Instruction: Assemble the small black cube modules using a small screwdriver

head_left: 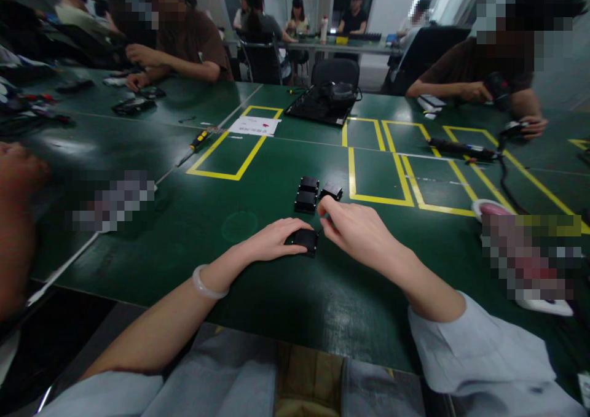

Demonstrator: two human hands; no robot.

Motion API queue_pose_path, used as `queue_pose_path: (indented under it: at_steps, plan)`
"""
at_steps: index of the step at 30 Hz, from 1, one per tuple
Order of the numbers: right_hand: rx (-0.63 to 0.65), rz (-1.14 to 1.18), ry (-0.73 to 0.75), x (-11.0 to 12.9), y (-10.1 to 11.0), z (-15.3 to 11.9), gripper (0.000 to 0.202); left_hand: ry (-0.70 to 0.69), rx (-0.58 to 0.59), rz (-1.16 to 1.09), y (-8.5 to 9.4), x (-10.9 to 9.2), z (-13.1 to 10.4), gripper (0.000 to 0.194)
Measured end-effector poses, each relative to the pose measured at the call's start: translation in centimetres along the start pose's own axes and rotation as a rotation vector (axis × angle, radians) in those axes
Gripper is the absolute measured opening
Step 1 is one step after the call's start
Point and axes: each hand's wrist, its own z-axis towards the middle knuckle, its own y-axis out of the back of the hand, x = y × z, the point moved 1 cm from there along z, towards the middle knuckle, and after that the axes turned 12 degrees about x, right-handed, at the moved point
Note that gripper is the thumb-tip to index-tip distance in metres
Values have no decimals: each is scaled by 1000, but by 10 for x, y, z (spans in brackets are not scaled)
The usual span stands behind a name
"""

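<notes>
My left hand [281,239] is closed around a small black block-like part [305,242] that rests on the green table [258,300]. Beside it, my right hand [353,226] has its thumb and fingers pinched together near the part's right edge. Whatever is between those fingers is too small or hidden to make out. Just beyond lie two similar black parts [306,194], one behind the other. Another black part [331,190] sits tilted to their right, partly behind my right hand.
Yellow tape outlines [381,202] mark the table. A yellow-and-black screwdriver [199,139] lies left, near a paper sheet [255,126]. Farther back is a black tray [318,111] with a dark device. At right, a blurred-out phone-like object [530,257]. Co-workers sit opposite; one's arm [18,220] is at left.
</notes>
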Motion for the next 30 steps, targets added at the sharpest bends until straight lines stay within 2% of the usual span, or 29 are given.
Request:
queue_pose_path:
  at_steps: [9,15,21,30]
  plan:
    - [49,-41,-21,-1,1,0,23,4,-4,-1,1,-1,0,44]
    - [2,-31,-3,1,-1,1,19,5,-2,-5,1,0,0,42]
    - [9,-5,26,1,2,-1,18,4,-4,-13,0,0,0,43]
    - [47,-113,-70,0,0,2,29,8,0,12,0,0,0,43]
